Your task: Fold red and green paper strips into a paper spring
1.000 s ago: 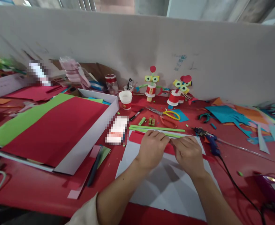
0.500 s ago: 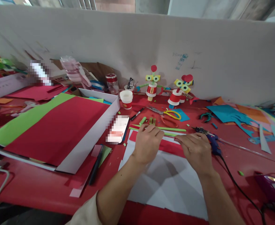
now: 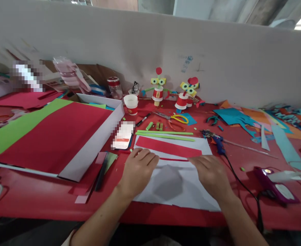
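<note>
A thin red paper strip (image 3: 173, 159) runs level between my two hands, above a white sheet (image 3: 186, 184). My left hand (image 3: 140, 172) is closed on its left part, and my right hand (image 3: 210, 176) pinches it toward the right; the fingertips are partly hidden behind the knuckles. Just beyond the strip, a wider red paper band (image 3: 168, 147) lies on the white sheet. Two light green paper strips (image 3: 166, 135) rest side by side along the sheet's far edge. Folded green paper springs (image 3: 154, 126) lie behind them.
At left stands a white box (image 3: 96, 136) with red and green paper. A phone (image 3: 124, 135), scissors (image 3: 178, 118) and paper cup (image 3: 131, 104) lie beyond. Two cup figures (image 3: 157, 92) stand by the wall. A glue gun (image 3: 219, 143) with its cord (image 3: 240, 177) is at right.
Both hands have drawn back from the green strips toward me, now with the thin red strip stretched between them. The green strips stay behind on the table. The view has shifted slightly.
</note>
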Demonstrator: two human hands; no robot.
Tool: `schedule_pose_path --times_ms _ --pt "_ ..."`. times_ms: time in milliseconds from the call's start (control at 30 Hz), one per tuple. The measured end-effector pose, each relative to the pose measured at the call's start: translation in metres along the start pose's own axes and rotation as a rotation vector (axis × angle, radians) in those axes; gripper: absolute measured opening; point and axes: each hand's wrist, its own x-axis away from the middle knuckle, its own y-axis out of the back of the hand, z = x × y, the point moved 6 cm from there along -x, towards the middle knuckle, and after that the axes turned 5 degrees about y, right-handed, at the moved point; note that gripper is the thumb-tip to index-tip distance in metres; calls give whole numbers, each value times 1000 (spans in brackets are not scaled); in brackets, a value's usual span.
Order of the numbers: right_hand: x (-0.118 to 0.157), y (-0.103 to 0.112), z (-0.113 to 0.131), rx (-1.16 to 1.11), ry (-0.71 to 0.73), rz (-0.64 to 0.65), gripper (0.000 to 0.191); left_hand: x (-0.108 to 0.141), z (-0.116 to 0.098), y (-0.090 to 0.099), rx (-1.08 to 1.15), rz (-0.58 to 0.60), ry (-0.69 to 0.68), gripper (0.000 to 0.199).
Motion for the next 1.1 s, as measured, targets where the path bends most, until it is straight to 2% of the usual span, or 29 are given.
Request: schedule_pose_path --times_ms 133,233,333,433,567,667,767,867,1000,1100 --pt "27 -15 10 -11 -25 145 23 31 -16 -15 14 180 -86 19" --pt "37 -19 13 -31 -33 169 28 39 -19 -20 -14 245 -103 18" --pt "39 -18 12 -16 -38 153 32 33 -17 -19 -47 239 -100 20" --pt "34 -18 7 47 -49 157 30 19 -14 -21 -77 265 -34 20" --pt "26 -20 6 112 -29 185 26 -3 -24 -40 37 440 74 14" --pt "24 -22 8 117 -23 215 24 -15 -41 -60 109 493 35 21" --pt "27 -24 6 127 -29 248 23 -16 -48 -80 181 548 20 30" --pt "33 -23 -1 136 -30 259 25 -11 -46 -90 276 575 36 36" --pt "41 -23 -10 106 -59 311 30 -8 -44 -90 260 583 26 41" --pt "47 -21 -15 117 -187 306 31 -8 -46 -87 236 566 25 43"
